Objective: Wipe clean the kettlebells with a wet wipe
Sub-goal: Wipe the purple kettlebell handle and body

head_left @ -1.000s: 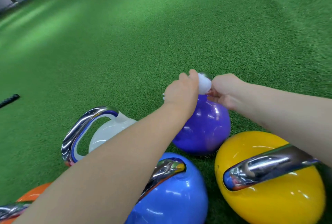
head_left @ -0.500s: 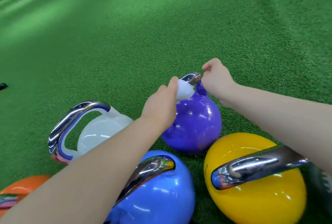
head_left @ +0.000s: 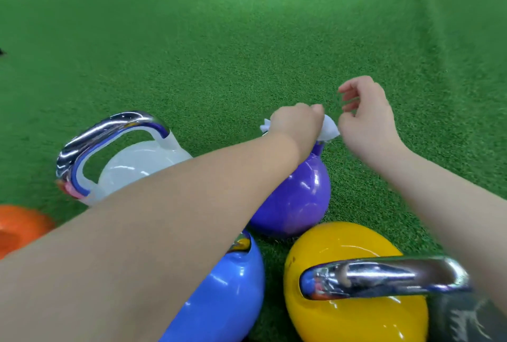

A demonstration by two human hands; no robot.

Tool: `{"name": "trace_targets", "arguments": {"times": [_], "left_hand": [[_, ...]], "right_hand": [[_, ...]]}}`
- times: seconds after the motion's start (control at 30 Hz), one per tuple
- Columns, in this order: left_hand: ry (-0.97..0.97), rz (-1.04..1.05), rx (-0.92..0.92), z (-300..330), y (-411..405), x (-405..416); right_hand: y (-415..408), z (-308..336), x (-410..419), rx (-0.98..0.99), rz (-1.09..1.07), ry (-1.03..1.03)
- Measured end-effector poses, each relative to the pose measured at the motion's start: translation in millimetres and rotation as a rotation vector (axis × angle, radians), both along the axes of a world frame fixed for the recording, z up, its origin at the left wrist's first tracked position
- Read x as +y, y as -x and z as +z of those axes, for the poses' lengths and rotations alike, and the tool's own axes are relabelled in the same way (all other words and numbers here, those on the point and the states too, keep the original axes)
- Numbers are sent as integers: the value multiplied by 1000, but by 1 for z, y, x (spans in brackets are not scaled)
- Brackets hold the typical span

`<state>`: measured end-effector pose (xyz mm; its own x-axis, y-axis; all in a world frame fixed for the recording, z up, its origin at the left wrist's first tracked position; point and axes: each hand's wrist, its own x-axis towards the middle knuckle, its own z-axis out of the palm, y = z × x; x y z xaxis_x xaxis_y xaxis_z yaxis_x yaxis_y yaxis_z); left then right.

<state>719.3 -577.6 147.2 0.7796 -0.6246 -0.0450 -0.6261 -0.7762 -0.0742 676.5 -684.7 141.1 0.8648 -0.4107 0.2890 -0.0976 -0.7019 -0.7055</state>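
Note:
A purple kettlebell [head_left: 296, 199] stands on the green turf in the middle. My left hand [head_left: 296, 125] grips a white wet wipe [head_left: 329, 129] wrapped over the top of its handle, which the hand and wipe hide. My right hand [head_left: 365, 122] hovers just right of the wipe, fingers loosely curled, holding nothing. Around it stand a white kettlebell [head_left: 142, 163] with a chrome handle, a blue kettlebell [head_left: 225, 295] under my left forearm, a yellow kettlebell [head_left: 354, 287] with a chrome handle in front, and an orange kettlebell [head_left: 19, 226] at the left edge.
Green artificial turf [head_left: 247, 40] stretches away beyond the kettlebells. A small dark object [head_left: 2, 51] shows at the far left edge. A dark patterned item [head_left: 466, 319] lies at the bottom right corner.
My right hand has let go of the purple kettlebell's handle and lifted off to the right. My left hand with the wipe has slid along the handle to its top.

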Motion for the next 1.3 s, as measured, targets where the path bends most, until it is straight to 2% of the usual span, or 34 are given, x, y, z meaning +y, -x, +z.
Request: {"name": "trace_targets", "arguments": {"times": [0.2,0.33,0.4,0.5,0.6,0.67,0.73,0.83,1.0,1.17,1.23,1.3], "left_hand": [[22,-42,-22,-4,3,23],[30,-14,-1,-4,5,36],[70,37,74,-4,5,45],[190,111,279,-1,3,59],[312,87,478,10,9,70],[336,75,531,16,13,76],[358,126,556,15,13,84],[428,221,584,7,9,91],[492,169,468,0,4,85],[503,43,361,4,-1,73],[482,36,316,7,-2,70],[463,30,285,9,-2,68]], "right_hand": [[0,7,3,-138,235,4],[4,8,11,-21,423,3],[7,6,17,80,504,69],[9,6,29,212,600,313],[6,9,47,353,611,782],[1,8,60,374,581,1012],[-6,6,71,364,554,1100],[-18,1,74,338,568,1074],[-29,-1,44,274,624,920],[-34,-8,7,414,432,600],[-35,-10,4,462,404,592],[-36,-15,8,359,450,706]]}}
